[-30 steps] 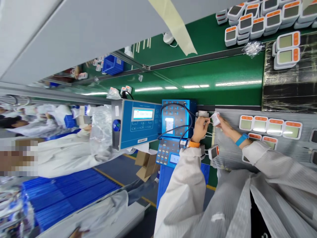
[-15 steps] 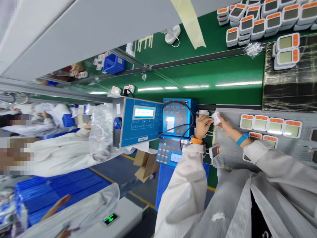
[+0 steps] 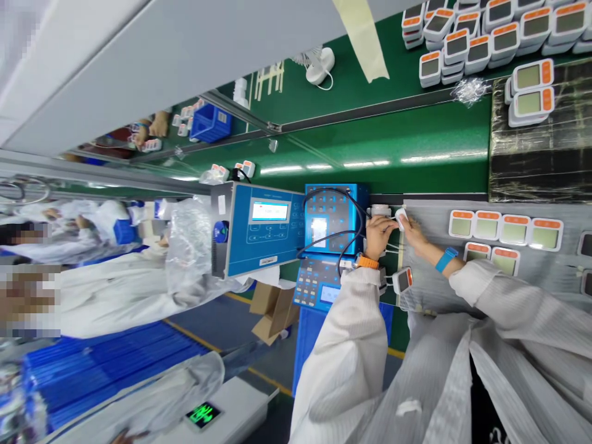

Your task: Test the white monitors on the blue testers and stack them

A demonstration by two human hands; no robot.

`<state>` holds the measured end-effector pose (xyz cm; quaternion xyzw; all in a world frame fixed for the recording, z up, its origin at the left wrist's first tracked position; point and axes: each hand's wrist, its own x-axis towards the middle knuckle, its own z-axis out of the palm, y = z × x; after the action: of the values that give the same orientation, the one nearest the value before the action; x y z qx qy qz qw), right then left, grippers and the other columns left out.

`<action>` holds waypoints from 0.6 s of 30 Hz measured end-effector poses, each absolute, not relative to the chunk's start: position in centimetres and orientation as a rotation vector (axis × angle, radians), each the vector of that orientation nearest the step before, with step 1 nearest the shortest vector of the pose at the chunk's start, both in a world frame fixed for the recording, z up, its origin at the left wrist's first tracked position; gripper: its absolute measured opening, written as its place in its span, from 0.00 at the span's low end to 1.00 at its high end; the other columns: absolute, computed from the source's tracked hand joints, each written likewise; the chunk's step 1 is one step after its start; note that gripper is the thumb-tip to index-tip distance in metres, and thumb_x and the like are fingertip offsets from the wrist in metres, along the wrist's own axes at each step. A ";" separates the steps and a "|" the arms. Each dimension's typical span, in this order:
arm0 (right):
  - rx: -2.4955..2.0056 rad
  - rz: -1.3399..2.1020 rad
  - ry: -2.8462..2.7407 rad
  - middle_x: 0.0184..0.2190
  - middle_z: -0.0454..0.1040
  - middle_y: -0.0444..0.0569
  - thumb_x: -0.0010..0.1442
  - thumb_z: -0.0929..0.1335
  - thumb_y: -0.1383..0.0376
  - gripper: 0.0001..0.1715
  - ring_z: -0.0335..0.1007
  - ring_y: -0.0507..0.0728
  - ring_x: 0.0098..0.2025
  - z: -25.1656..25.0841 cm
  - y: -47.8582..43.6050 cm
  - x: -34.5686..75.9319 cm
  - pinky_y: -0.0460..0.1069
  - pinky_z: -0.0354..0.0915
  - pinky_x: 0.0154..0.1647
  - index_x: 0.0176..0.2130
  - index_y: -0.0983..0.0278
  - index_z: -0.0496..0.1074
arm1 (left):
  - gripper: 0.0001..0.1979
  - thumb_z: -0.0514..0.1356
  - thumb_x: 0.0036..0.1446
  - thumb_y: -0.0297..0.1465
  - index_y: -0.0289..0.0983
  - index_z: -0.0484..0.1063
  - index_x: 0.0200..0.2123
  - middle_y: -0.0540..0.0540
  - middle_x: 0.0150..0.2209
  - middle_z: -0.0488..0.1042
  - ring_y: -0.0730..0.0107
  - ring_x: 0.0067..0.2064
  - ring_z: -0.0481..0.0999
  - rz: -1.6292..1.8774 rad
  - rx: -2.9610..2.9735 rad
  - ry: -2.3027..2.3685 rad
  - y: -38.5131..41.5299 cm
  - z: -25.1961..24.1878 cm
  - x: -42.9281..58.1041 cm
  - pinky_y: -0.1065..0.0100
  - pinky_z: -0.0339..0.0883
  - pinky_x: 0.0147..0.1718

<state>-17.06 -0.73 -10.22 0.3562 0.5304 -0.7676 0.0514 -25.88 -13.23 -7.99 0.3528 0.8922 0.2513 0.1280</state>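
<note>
My right hand (image 3: 413,234), with a blue band at the wrist, is closed around a small white device (image 3: 401,219), held nearly edge-on. On its left, my left hand (image 3: 379,235), wearing an orange-strapped watch, has its fingers pinched together at the device's edge. Whatever lies in that pinch is too small to make out. White leads (image 3: 394,248) run just below my hands. A similar device with a dark screen and orange strip (image 3: 402,280) rests lower down by the mat's left edge. Behind my left hand stands a white part (image 3: 381,210).
Blue bench instruments (image 3: 263,228) with black cables (image 3: 355,216) stand to the left. Several display devices (image 3: 515,229) lie on the grey mat (image 3: 430,271). A dark wrapped block (image 3: 541,163) carries more, and stacks (image 3: 478,52) fill the upper shelf. Co-workers in white are at left.
The white device has turned from showing its broad back to nearly edge-on, and my right hand has rotated with it. My left hand stays almost in place.
</note>
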 end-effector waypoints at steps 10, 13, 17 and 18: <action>0.627 -1.547 2.535 0.77 0.54 0.63 0.68 0.68 0.54 0.37 0.44 0.75 0.78 -10.0 3.1 -10.5 0.68 0.48 0.78 0.69 0.68 0.68 | 0.33 0.74 0.57 0.42 0.41 0.73 0.63 0.38 0.49 0.82 0.46 0.52 0.79 0.461 1.180 2.464 -11.0 -7.5 -27.1 0.52 0.62 0.55; 0.663 -1.290 2.716 0.73 0.61 0.64 0.69 0.62 0.65 0.28 0.52 0.75 0.74 -9.1 6.2 -6.3 0.70 0.51 0.74 0.63 0.70 0.75 | 0.38 0.76 0.54 0.45 0.39 0.72 0.64 0.37 0.48 0.82 0.43 0.54 0.78 0.437 1.179 2.453 -10.6 -7.9 -27.8 0.52 0.63 0.55; 0.568 -1.170 2.829 0.67 0.70 0.62 0.70 0.62 0.67 0.25 0.57 0.73 0.71 -8.5 8.1 -2.2 0.72 0.52 0.71 0.59 0.67 0.77 | 0.40 0.76 0.56 0.43 0.35 0.68 0.66 0.35 0.49 0.81 0.40 0.55 0.77 0.450 1.130 2.587 -12.7 -7.2 -26.8 0.51 0.65 0.54; 0.484 -1.174 2.823 0.65 0.71 0.61 0.70 0.62 0.66 0.23 0.57 0.73 0.70 -8.5 7.8 -1.7 0.71 0.52 0.71 0.58 0.66 0.78 | 0.35 0.75 0.57 0.41 0.35 0.71 0.63 0.35 0.49 0.81 0.40 0.55 0.77 0.460 1.110 2.631 -13.8 -6.7 -26.1 0.51 0.66 0.54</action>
<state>-1.65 7.81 -8.55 0.1564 0.9117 -0.3792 0.0229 -26.13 -13.79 -6.73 0.3807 0.9026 0.1580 0.1244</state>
